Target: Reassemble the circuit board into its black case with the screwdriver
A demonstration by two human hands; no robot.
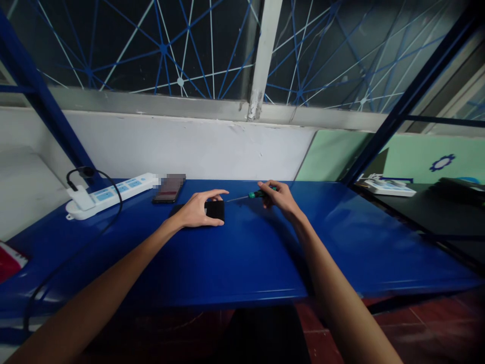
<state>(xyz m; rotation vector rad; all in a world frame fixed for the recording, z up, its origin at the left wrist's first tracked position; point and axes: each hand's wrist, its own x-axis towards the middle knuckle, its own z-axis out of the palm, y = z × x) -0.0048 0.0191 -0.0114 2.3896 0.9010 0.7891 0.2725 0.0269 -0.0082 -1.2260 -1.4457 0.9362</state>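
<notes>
On the blue table lies a flat black box-like object (215,214), partly covered by my left hand (200,208). The thumb and fingers of that hand span its near and far edges, gripping it. My right hand (278,196) holds a screwdriver (254,194) with a green and black handle. Its thin metal shaft points left, with the tip close to the right end of the black object; whether they touch I cannot tell. A tiny dark piece (240,205) lies on the table below the shaft.
A phone (170,189) lies behind my left hand. Farther left, a white power strip (113,194) with a plugged-in black cable (120,202) runs along the blue table (242,263). A red and white item (13,260) sits at the left edge. Blue metal posts (382,136) frame the table.
</notes>
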